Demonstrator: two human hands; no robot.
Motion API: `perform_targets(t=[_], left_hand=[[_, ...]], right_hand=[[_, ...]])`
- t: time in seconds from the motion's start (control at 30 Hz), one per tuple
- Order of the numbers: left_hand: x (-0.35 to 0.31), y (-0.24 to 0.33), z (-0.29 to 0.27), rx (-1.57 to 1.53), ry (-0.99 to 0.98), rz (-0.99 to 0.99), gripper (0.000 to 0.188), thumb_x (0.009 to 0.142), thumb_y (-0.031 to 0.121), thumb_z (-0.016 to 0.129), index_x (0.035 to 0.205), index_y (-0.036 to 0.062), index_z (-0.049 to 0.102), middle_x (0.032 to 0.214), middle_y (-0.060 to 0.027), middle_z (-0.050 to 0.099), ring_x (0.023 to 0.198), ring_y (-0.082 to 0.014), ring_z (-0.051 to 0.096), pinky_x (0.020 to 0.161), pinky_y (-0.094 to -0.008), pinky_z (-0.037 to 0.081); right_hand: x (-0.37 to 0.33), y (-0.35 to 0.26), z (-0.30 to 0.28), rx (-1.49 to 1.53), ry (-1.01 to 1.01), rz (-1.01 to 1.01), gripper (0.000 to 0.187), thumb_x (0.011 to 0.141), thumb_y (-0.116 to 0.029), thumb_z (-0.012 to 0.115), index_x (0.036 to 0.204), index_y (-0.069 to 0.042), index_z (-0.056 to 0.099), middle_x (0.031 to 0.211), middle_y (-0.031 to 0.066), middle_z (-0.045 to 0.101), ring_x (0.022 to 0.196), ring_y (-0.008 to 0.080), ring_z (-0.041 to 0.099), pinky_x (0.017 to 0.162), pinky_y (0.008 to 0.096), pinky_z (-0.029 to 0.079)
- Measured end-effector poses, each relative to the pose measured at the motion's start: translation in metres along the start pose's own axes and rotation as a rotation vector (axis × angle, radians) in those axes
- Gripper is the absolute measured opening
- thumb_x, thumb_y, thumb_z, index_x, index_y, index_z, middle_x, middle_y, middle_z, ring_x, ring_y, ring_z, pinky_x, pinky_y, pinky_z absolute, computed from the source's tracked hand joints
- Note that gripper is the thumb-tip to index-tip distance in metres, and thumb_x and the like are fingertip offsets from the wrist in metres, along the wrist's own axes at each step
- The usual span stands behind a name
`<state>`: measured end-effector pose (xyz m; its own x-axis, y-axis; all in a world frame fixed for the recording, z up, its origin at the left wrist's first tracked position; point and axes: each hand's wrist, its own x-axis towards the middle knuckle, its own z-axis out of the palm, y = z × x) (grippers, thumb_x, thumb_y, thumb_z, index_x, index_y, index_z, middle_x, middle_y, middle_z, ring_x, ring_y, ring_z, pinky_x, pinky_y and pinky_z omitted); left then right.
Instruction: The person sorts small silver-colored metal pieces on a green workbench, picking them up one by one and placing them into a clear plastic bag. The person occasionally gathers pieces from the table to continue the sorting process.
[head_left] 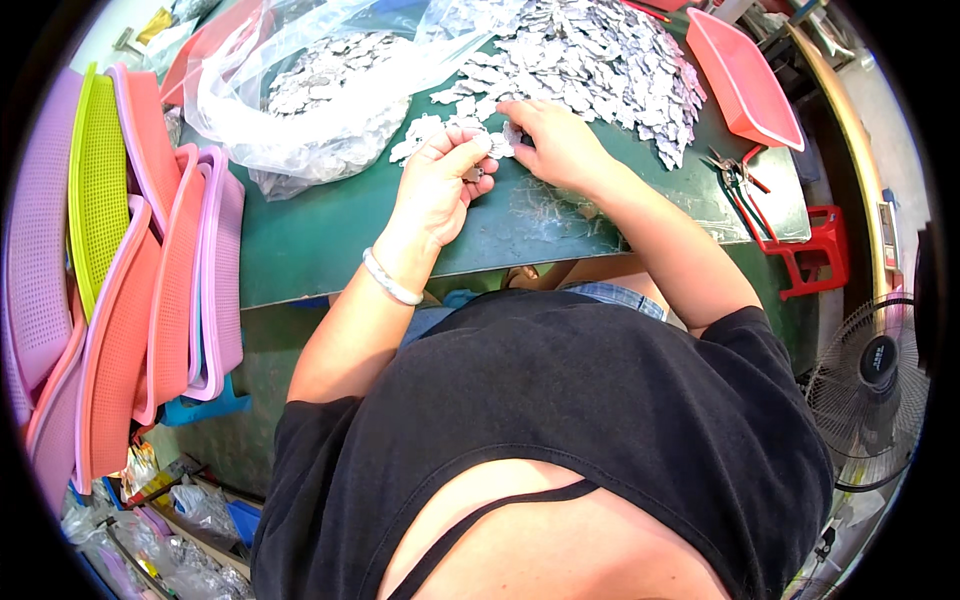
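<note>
My left hand [448, 180], with a pale bangle on its wrist, is closed at the near edge of a heap of small flat silver-white pieces [600, 65]. Some of these pieces show between its thumb and fingers, and another peeks out below the fingers. My right hand [560, 145] reaches to the heap's near side. Its thumb and forefinger are apart beside a few loose pieces; the other fingers are partly hidden. Left of the heap, a clear plastic bag [320, 165] lies open with many similar pieces inside.
The green table [340, 235] carries a pink tray [750, 90] at right and red-handled pliers [740, 190] near its right edge. Colourful plastic baskets [120, 290] stack at left. A red stool [820, 255] and a black fan [870, 370] stand at right.
</note>
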<state>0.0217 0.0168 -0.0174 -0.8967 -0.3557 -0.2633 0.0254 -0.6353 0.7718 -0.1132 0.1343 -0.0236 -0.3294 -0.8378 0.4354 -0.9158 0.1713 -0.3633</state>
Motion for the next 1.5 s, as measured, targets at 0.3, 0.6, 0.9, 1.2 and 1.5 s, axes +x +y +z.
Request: perform_targets(t=[0.3, 0.6, 0.9, 1.2, 1.5], left_hand=[[-0.007, 0.005, 0.015, 0.125, -0.020, -0.113, 0.005, 0.079, 0.007, 0.058, 0.081, 0.0068, 0.053, 0.059, 0.0003, 0.050, 0.046, -0.0071, 0.045, 0.039, -0.0196, 0.033], [0.048, 0.045, 0.072, 0.362, -0.178, -0.206, 0.007, 0.076, 0.007, 0.056, 0.073, 0.0074, 0.050, 0.059, -0.0011, 0.048, 0.044, -0.0085, 0.042, 0.035, -0.0207, 0.028], [0.141, 0.145, 0.122, 0.245, 0.158, 0.214, 0.012, 0.081, 0.010, 0.057, 0.086, 0.0005, 0.052, 0.079, -0.0083, 0.053, 0.059, -0.0118, 0.045, 0.041, -0.0206, 0.036], [0.024, 0.042, 0.070, 0.446, -0.138, -0.032, 0.016, 0.085, 0.016, 0.053, 0.094, 0.0039, 0.056, 0.070, -0.0002, 0.055, 0.051, -0.0049, 0.047, 0.040, -0.0164, 0.032], [-0.001, -0.003, 0.026, 0.134, -0.042, -0.112, 0.010, 0.083, 0.016, 0.056, 0.087, 0.0070, 0.054, 0.076, -0.0045, 0.058, 0.061, -0.0125, 0.053, 0.048, -0.0221, 0.039]], right_hand=[[-0.005, 0.000, -0.011, 0.041, -0.042, 0.043, 0.029, 0.075, -0.006, 0.050, 0.104, -0.001, 0.052, 0.088, 0.0200, 0.057, 0.084, 0.0360, 0.055, 0.073, 0.0416, 0.044], [-0.045, 0.016, -0.056, 0.617, -0.019, 0.479, 0.033, 0.073, 0.000, 0.052, 0.106, 0.001, 0.054, 0.072, 0.0044, 0.059, 0.063, 0.0096, 0.053, 0.060, 0.0245, 0.045], [-0.063, 0.021, -0.071, 1.048, 0.102, 0.528, 0.033, 0.078, 0.002, 0.053, 0.111, 0.003, 0.050, 0.077, 0.0022, 0.059, 0.065, 0.0060, 0.052, 0.056, 0.0209, 0.043], [-0.044, 0.012, -0.080, 1.251, 0.127, 0.567, 0.035, 0.079, -0.001, 0.055, 0.112, 0.005, 0.047, 0.085, 0.0074, 0.059, 0.068, 0.0118, 0.056, 0.063, 0.0221, 0.046], [-0.027, -0.009, -0.049, 1.141, -0.146, 0.476, 0.036, 0.079, -0.001, 0.055, 0.115, 0.002, 0.046, 0.084, 0.0061, 0.061, 0.071, 0.0120, 0.059, 0.062, 0.0234, 0.047]])
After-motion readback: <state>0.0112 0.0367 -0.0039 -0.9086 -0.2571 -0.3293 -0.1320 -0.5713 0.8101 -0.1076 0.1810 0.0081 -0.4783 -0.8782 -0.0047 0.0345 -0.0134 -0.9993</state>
